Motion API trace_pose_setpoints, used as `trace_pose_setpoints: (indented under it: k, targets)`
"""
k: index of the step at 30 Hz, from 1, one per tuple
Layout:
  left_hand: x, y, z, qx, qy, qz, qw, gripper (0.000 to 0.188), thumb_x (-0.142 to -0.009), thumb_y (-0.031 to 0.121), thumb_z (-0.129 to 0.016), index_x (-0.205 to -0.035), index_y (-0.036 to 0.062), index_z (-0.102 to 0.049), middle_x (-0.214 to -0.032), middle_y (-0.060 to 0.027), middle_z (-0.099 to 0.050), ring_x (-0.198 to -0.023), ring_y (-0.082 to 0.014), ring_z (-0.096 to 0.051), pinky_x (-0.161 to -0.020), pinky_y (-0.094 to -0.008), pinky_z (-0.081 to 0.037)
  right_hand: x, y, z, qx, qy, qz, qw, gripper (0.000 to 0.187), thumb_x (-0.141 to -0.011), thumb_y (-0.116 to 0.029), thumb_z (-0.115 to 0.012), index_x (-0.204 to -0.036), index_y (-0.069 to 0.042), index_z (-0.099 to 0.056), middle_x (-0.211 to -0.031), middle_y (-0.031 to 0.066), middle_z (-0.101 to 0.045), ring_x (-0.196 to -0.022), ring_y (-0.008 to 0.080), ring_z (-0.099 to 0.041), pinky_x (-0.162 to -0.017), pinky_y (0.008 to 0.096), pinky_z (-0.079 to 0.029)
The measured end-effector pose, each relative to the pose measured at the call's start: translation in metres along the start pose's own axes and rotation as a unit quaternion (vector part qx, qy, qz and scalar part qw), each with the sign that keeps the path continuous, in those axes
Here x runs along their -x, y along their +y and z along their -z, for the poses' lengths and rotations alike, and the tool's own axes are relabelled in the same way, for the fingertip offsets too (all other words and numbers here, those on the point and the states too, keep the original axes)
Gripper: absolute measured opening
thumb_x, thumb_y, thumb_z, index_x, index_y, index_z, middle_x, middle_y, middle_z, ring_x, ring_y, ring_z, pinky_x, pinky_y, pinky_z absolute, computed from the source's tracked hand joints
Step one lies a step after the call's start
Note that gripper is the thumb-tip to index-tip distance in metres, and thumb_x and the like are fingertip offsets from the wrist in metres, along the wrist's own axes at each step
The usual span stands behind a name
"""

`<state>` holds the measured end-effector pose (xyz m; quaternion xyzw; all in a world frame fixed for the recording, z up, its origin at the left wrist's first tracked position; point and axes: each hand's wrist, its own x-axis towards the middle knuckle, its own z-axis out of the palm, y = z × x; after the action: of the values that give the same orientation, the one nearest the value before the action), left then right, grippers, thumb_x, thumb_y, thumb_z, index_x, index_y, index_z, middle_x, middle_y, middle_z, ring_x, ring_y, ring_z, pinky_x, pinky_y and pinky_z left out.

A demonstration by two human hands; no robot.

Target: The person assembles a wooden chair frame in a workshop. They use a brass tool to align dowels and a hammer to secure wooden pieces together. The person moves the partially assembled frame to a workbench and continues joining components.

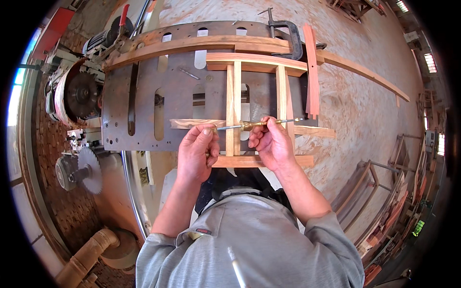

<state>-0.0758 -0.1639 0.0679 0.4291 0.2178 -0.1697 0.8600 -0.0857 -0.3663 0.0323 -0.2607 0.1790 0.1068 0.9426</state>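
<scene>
Both my hands are raised over a wooden frame, holding a thin metal rod tool with a brass-coloured middle. Its exact kind is unclear. The thumb and fingers of my left hand pinch the tool's steel left end. A small brass-coloured bit shows by that hand's lower fingers, too small to name. My right hand grips the brass part, and the thin right end points out beyond its fingers. Below the tool, the frame's pale uprights run between a far rail and a near rail.
A slotted steel table bears the frame, a long wooden strip and a small slim tool. A black C-clamp stands at its far right. Toothed saw blades are at left. A white cigarette juts in at the bottom.
</scene>
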Motion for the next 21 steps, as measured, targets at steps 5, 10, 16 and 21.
trace_pose_setpoints:
  k: [5,10,16,21]
  targets:
    - [0.002,-0.002,0.001,-0.015,0.005,-0.011,1.000,0.014,-0.094,0.018,-0.059,-0.099,0.0042,-0.061,-0.080,-0.0072,-0.059,-0.050,-0.0086,-0.050,-0.036,-0.0181,-0.033,0.003,0.001,0.003,0.012,-0.002,0.008,1.000,0.020,-0.100,-0.027,-0.046,-0.100,-0.009,-0.055,-0.084,0.0112,-0.065,-0.073,0.0212,-0.066,-0.060,0.0331,-0.054]
    - [0.001,-0.005,-0.002,-0.022,0.010,-0.032,0.999,0.012,-0.094,0.017,-0.060,-0.098,0.0049,-0.061,-0.079,-0.0064,-0.060,-0.049,-0.0080,-0.050,-0.036,-0.0179,-0.033,0.004,0.003,0.005,-0.002,0.005,0.001,1.000,0.020,-0.100,-0.027,-0.046,-0.101,-0.009,-0.055,-0.084,0.0109,-0.065,-0.074,0.0212,-0.065,-0.061,0.0336,-0.054]
    - [0.000,-0.003,-0.007,-0.042,0.017,-0.028,0.999,0.013,-0.095,0.017,-0.058,-0.100,0.0048,-0.059,-0.081,-0.0068,-0.060,-0.051,-0.0076,-0.049,-0.037,-0.0177,-0.033,0.004,0.002,0.003,-0.004,0.015,-0.006,1.000,0.021,-0.100,-0.028,-0.046,-0.101,-0.010,-0.055,-0.084,0.0102,-0.065,-0.074,0.0211,-0.064,-0.061,0.0343,-0.054]
    - [-0.007,0.004,0.001,0.086,-0.040,0.082,0.992,0.013,-0.097,0.016,-0.053,-0.102,0.0044,-0.056,-0.085,-0.0095,-0.062,-0.051,-0.0081,-0.049,-0.038,-0.0178,-0.032,0.003,0.003,0.000,0.000,0.013,0.003,1.000,0.020,-0.101,-0.028,-0.045,-0.101,-0.010,-0.055,-0.085,0.0103,-0.065,-0.074,0.0221,-0.064,-0.062,0.0352,-0.054]
